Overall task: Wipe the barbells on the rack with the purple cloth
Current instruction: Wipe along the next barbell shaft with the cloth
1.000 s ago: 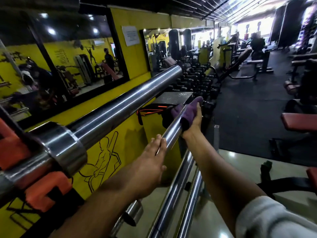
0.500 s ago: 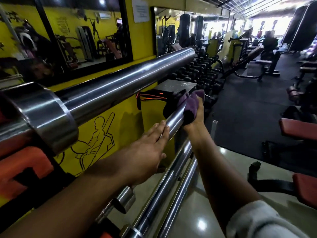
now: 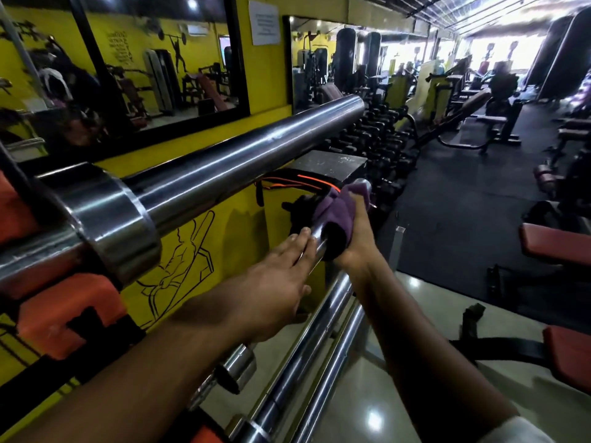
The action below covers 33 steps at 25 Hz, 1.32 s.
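- The right hand (image 3: 356, 238) has drawn the purple cloth (image 3: 339, 212) back along the middle barbell (image 3: 319, 238) from its far end, so the cloth now sits closer to the left hand (image 3: 275, 282) than it did a moment ago.
- Its fingers are curled round the cloth, which wraps over the top of the bar.
- The left hand lies flat with straight fingers on the same bar, its fingertips (image 3: 303, 235) just beside the cloth, holding nothing.
- To my eye that means the far stretch of this bar is wiped and the near stretch is left.
- The thick top barbell (image 3: 224, 167) runs across the left, and two more bars (image 3: 323, 356) lie lower on the rack.
- The only holder here is the rack, its orange cradle (image 3: 67, 308) at near left; it carries bars alone.
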Available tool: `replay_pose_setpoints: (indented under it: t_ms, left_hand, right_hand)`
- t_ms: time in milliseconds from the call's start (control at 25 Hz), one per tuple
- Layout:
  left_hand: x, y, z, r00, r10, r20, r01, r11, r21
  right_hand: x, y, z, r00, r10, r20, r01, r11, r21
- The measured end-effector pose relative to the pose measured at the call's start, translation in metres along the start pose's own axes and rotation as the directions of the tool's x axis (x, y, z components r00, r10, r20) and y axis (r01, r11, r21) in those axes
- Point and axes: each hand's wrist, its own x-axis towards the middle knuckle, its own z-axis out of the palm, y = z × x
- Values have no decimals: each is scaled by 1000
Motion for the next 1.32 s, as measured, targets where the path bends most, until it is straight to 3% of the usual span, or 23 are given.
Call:
replay_pose_setpoints:
  t_ms: [80, 240, 320, 400, 560, 680, 800, 920, 1160, 1320]
  left_hand:
    - [-2, 0, -1, 1000, -1, 2, 1, 1000, -5]
    - [-3, 3, -8, 998, -40, 43, 41, 999, -28]
    - [-3, 6, -13, 997, -53, 59, 56, 997, -49]
    - [-8, 9, -17, 996, -78, 33, 79, 996, -49]
    - [-53, 8, -27, 992, -117, -54, 116, 993, -30]
    - [-106, 7, -21, 991, -132, -29, 132, 991, 24]
    - [-123, 17, -2, 971, -157, -179, 168, 984, 52]
    - [-121, 27, 6, 943, -191, -273, 212, 976, 49]
    - [-167, 21, 14, 968, -140, -210, 142, 990, -5]
    - [-191, 25, 20, 968, -169, -183, 160, 985, -62]
  right_hand:
    - [15, -23, 6, 993, -120, -24, 118, 992, -51]
    - [15, -32, 2, 993, -82, -84, 81, 997, -15]
    - [11, -24, -9, 999, -44, 26, 39, 986, 161]
    - [-3, -3, -16, 996, -31, 86, 11, 974, 227]
    - [-39, 26, 0, 993, -23, 114, 4, 987, 163]
    - [-56, 24, 25, 998, 67, 18, -69, 980, 185]
    - [-80, 51, 35, 995, 81, -57, -70, 984, 165]
    - [-100, 79, 36, 994, 107, -27, -103, 986, 135]
    - [-58, 20, 30, 993, 61, -98, -46, 987, 151]
    - [-89, 66, 38, 997, 49, -67, -39, 989, 142]
